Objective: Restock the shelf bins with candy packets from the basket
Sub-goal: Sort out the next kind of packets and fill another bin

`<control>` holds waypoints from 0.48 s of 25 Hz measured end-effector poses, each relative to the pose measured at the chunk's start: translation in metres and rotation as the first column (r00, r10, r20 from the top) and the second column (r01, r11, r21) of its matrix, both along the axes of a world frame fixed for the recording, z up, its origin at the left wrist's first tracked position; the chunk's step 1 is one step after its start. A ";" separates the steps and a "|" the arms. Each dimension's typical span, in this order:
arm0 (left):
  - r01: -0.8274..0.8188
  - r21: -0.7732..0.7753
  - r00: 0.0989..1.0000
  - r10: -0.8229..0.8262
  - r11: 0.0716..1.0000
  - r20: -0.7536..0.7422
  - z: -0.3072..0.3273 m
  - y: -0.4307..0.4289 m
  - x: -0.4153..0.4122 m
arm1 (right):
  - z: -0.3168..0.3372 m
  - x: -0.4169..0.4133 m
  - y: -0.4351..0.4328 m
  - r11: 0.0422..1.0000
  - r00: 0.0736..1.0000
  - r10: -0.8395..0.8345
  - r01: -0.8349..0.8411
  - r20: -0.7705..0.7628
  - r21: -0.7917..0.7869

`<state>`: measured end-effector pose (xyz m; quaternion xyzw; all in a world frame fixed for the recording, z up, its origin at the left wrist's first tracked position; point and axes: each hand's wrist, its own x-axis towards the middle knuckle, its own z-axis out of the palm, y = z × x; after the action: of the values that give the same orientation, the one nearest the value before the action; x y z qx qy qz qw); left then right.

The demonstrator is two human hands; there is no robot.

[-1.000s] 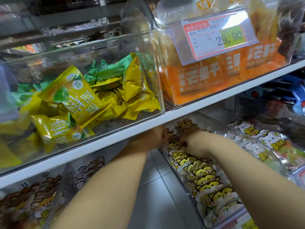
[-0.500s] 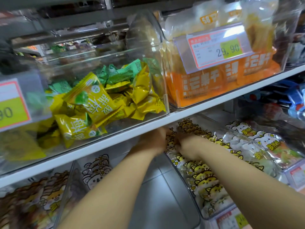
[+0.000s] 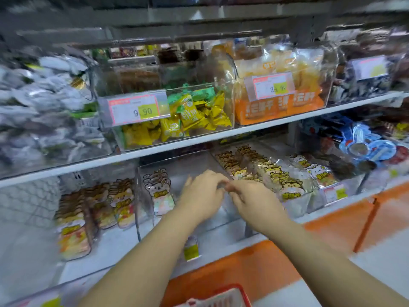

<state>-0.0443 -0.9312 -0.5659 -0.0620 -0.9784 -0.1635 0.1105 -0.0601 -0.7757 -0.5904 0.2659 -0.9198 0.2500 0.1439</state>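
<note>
My left hand (image 3: 202,193) and my right hand (image 3: 254,201) meet fingertip to fingertip over the lower shelf. They are at the top edge of the clear wall between the middle bin (image 3: 141,196) and the right bin (image 3: 307,202). Both hands have curled fingers, and blur hides whether they pinch anything. The middle bin holds a few koala-print candy packets (image 3: 158,191) at its left side. The right bin is packed with rows of yellow cat-print packets (image 3: 265,171). The red basket (image 3: 223,294) shows at the bottom edge, below my arms.
A left bin holds brown animal-print packets (image 3: 95,202). On the upper shelf (image 3: 199,140) stand clear bins of yellow-green candies (image 3: 188,118) and orange bags (image 3: 278,105), each with a price tag. An orange base panel (image 3: 243,262) runs under the lower shelf.
My view has pulled back and up from the shelf. Both hands have come out from deep in the right bin to its front left wall.
</note>
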 end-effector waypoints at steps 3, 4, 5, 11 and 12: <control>0.004 0.129 0.999 -0.008 0.992 0.033 -0.024 -0.012 0.069 | -0.026 0.059 -0.011 0.994 0.998 0.036 -0.031 0.049 -0.109; -0.011 0.172 0.998 0.002 0.985 0.055 -0.036 -0.019 0.093 | -0.036 0.077 -0.018 0.992 0.993 0.067 -0.056 0.094 -0.115; -0.029 0.204 0.997 0.013 0.978 0.079 -0.048 -0.024 0.116 | -0.048 0.092 -0.024 0.990 0.986 0.102 -0.086 0.135 -0.115; -0.261 0.296 0.944 0.180 0.919 0.275 -0.145 -0.064 0.225 | -0.141 0.156 -0.052 0.964 0.859 0.214 -0.263 0.464 0.043; -0.294 0.275 0.926 0.201 0.915 0.320 -0.166 -0.070 0.236 | -0.156 0.161 -0.052 0.957 0.831 0.193 -0.277 0.522 0.088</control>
<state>0.1919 -1.0014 -0.7317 0.1064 -0.9446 -0.3106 -0.0032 0.1009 -0.8274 -0.7465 0.3123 -0.9022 0.2526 -0.1572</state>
